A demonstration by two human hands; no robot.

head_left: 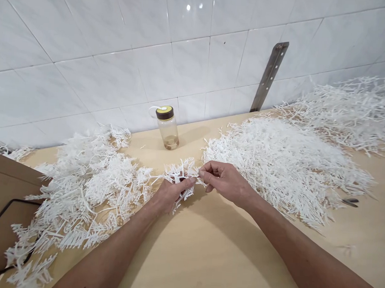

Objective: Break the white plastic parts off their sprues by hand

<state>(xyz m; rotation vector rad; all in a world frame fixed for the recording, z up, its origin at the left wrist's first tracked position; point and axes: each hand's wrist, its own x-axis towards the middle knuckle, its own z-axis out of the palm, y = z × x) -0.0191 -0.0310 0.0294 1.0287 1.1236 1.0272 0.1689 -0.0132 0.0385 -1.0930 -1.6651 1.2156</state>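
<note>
together both hands (197, 183) pinch a white plastic sprig (180, 172)

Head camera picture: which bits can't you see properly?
- Head view: the white sprig is partly hidden by the left hand and right hand pinching it.
- Head view: the dark tool is too small and half under the white pile.
- Head view: the black cable runs off the left edge.
- Head view: the far pile is cut by the right edge.

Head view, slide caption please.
Left hand and right hand pinch a white branched piece between the left heap and right heap.
</note>
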